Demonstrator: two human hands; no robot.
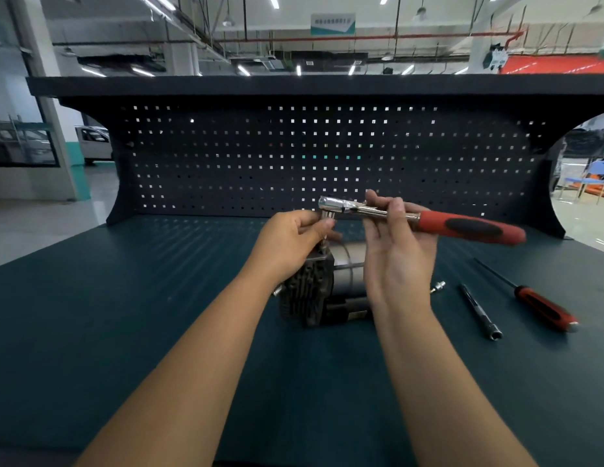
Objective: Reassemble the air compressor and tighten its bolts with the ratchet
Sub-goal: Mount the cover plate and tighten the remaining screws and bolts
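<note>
Holding the ratchet [438,222] just above the air compressor [314,291], the right hand [398,261] has its fingers curled round the metal shaft, prob. to keep it level. The left hand [290,241] pinches the small socket [327,215] under the ratchet head w/ thumb & fingertips (lining it up w/ a bolt on top, I think). The air compressor sits on the desk [125,315] so it won't roll. To its right lie a little fitting [438,286], a thin bar [479,311] & a red screwdriver [543,306], near enough to grab.
</note>
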